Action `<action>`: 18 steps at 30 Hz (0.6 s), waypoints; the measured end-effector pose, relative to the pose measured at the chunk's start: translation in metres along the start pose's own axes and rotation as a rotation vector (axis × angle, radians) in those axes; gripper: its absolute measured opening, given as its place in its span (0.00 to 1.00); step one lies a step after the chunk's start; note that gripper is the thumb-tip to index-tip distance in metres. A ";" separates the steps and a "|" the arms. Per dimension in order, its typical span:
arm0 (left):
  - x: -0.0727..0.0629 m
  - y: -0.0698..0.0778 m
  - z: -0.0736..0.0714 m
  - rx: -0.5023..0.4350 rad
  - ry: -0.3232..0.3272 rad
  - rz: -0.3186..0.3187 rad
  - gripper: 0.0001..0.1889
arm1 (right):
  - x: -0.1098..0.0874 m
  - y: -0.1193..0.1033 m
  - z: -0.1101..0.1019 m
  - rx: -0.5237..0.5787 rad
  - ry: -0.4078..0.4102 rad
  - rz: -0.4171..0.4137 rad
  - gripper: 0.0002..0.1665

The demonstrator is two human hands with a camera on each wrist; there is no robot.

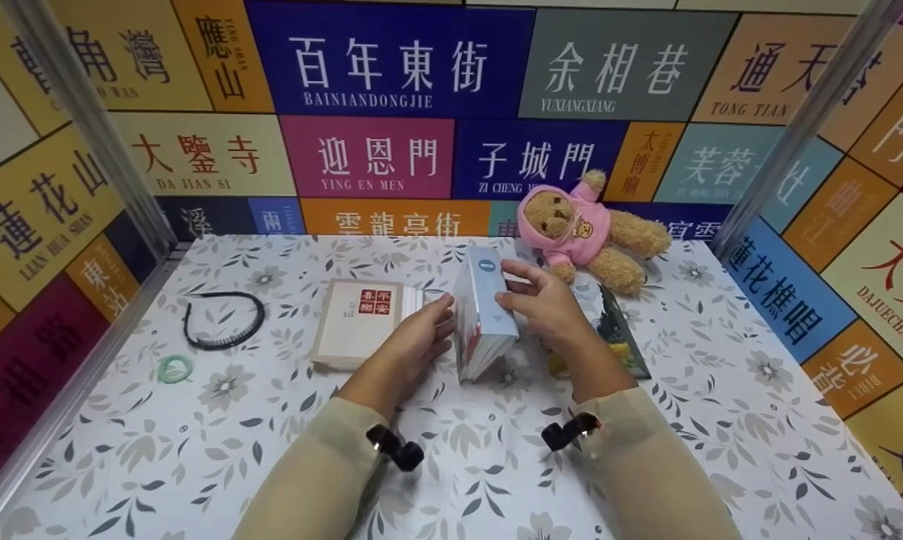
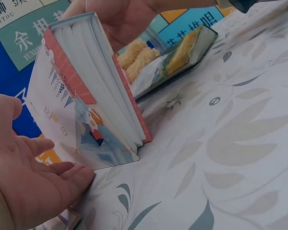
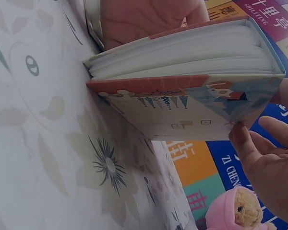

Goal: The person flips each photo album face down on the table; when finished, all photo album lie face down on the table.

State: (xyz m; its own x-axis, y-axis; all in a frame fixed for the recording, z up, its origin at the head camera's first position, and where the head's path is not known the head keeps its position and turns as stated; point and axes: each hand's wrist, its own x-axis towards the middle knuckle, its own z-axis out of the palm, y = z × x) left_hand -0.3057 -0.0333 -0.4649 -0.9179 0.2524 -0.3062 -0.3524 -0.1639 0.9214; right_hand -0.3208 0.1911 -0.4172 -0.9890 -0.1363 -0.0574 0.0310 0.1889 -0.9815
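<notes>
A thick photo album (image 1: 489,300) with a light blue spine stands on the table, spine uppermost and white pages fanned slightly. Its cover (image 3: 168,108) carries a red band and a blue-grey drawing. My right hand (image 1: 545,304) rests thumb and fingertips on the right side of the album, near the spine. On the other side, my left hand (image 1: 418,334) stays beside the cover, fingers loose and palm toward it; in the left wrist view the left hand (image 2: 43,177) holds nothing. A beige book (image 1: 358,322) with red square characters lies just left of that hand.
A dark-edged book (image 1: 624,337) with a green and yellow picture lies behind my right forearm. At the back right a teddy bear (image 1: 586,229) in a pink hoodie leans on the wall. A black headband (image 1: 255,330) and a green ring (image 1: 174,368) lie at left.
</notes>
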 end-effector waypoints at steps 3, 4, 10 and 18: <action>0.000 0.002 0.001 -0.007 0.002 0.004 0.37 | 0.001 0.000 -0.004 -0.003 0.000 0.028 0.36; 0.000 0.002 0.000 -0.008 0.003 0.009 0.37 | 0.002 0.001 -0.005 -0.006 0.000 0.034 0.36; -0.001 0.007 -0.002 -0.016 0.017 -0.008 0.43 | 0.007 0.008 -0.012 -0.027 -0.002 0.047 0.36; -0.004 0.015 -0.005 -0.042 -0.007 -0.107 0.45 | 0.016 0.026 -0.020 -0.135 0.002 0.104 0.39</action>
State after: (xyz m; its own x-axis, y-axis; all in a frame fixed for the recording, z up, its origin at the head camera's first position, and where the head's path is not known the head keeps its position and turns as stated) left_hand -0.3084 -0.0418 -0.4514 -0.8736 0.2768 -0.4003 -0.4555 -0.1753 0.8728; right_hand -0.3390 0.2135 -0.4400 -0.9818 -0.1075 -0.1567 0.1133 0.3306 -0.9369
